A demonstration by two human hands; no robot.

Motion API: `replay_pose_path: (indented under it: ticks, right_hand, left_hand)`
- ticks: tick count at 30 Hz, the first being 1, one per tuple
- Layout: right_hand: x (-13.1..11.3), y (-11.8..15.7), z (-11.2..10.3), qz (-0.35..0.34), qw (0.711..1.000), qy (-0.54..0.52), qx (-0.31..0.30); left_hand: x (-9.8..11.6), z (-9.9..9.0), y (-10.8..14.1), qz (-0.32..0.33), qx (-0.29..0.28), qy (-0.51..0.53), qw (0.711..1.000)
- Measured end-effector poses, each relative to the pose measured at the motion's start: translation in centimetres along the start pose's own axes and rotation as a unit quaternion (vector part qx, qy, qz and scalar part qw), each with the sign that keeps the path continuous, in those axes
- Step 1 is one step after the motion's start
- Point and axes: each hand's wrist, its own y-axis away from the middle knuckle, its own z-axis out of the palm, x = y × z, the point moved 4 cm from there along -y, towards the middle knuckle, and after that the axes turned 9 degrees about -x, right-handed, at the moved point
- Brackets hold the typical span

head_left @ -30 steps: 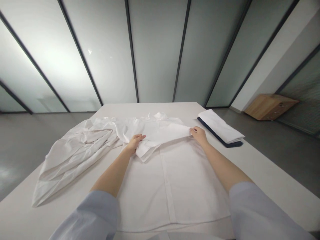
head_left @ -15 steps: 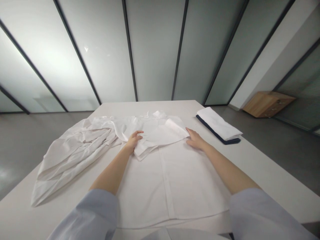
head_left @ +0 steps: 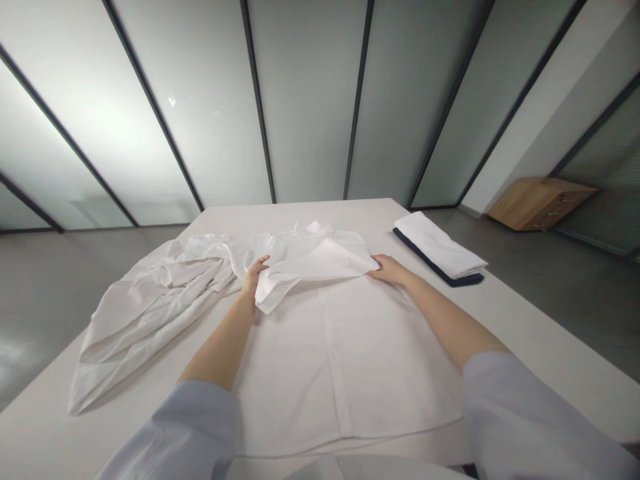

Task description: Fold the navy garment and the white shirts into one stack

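A white garment (head_left: 345, 360) lies spread over the near middle of the table, a seam running down it. Across its far part is a raised white flap of cloth (head_left: 320, 261). My left hand (head_left: 256, 275) is closed on the flap's left end, where a corner hangs down. At the flap's right end, my right hand (head_left: 386, 269) pinches the edge between thumb and fingers. More white cloth (head_left: 160, 307) is bunched in long folds to the left.
On the table's (head_left: 525, 340) right side, a folded white cloth (head_left: 440, 245) rests on a folded dark blue cloth (head_left: 453, 281). A wooden cabinet (head_left: 540, 203) stands on the floor at the right. Frosted glass panels line the back.
My left hand has moved left, pulling the flap's left end with it. My right hand has shifted slightly left and now pinches the edge; the flap is stretched wider and lifted.
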Motion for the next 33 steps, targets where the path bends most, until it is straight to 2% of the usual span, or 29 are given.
replay_pose_path:
  ticks: [2,4,10,12,15,17,21,24,30,33]
  right_hand:
    - [0.3,0.2,-0.1,0.01,1.0,0.013,0.018]
    - [0.6,0.6,-0.1,0.042,0.997,0.034,0.05]
    - [2.4,1.0,-1.1,0.167,0.976,-0.015,0.141]
    - [2.7,0.8,-1.3,0.154,0.979,-0.032,0.13]
    - [1.9,0.6,-0.7,0.081,0.995,-0.007,0.057]
    - [0.9,0.9,-0.1,0.066,0.997,0.031,0.026]
    - [-0.8,1.1,0.1,0.117,0.989,0.078,0.045]
    - [-0.9,0.6,-0.4,0.175,0.98,0.067,0.066]
    - [2.4,-0.7,-2.0,0.261,0.953,-0.056,0.142]
    - [3.8,-1.2,-2.0,0.276,0.943,-0.115,0.147]
  left_hand:
    - [0.3,-0.4,0.0,0.005,0.001,0.006,1.0]
    - [0.5,-0.3,0.2,-0.011,-0.02,0.003,1.0]
    - [0.5,1.3,1.1,-0.081,-0.109,-0.037,0.99]
    - [0.5,1.7,1.2,-0.085,-0.123,-0.045,0.988]
    - [0.5,1.9,1.2,-0.081,-0.126,-0.053,0.987]
    - [0.5,1.9,1.3,-0.075,-0.122,-0.051,0.988]
    - [0.4,2.0,1.3,-0.068,-0.12,-0.047,0.989]
    - [0.3,2.0,1.1,-0.071,-0.121,-0.064,0.988]
    - [-0.3,1.9,0.8,-0.095,-0.112,-0.084,0.986]
    - [-0.8,2.5,1.4,-0.129,-0.128,-0.073,0.981]
